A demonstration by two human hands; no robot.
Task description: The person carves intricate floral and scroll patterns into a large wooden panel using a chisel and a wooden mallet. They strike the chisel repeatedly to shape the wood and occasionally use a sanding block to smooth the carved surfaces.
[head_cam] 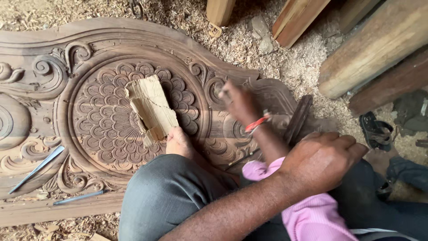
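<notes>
A large dark wooden panel [102, 67] carved with a round flower medallion and scrolls lies on the ground. My left hand [240, 102], with a red thread at the wrist, is blurred and shut on a thin chisel set against the scrollwork right of the medallion. My right hand [322, 164] is a fist around a dark wooden mallet [298, 119], held a little behind and right of the left hand. My bare foot [179, 143] rests on the panel, pinning a torn piece of cardboard [151, 109] on the medallion. My knee in grey trousers [165, 196] fills the lower middle.
Two loose metal chisels [38, 167] [78, 197] lie on the panel's lower left. Sawdust and shavings [285, 58] cover the ground. Timber beams [374, 44] lie at the upper right. A black sandal [374, 130] and another person's foot [380, 159] are at the right.
</notes>
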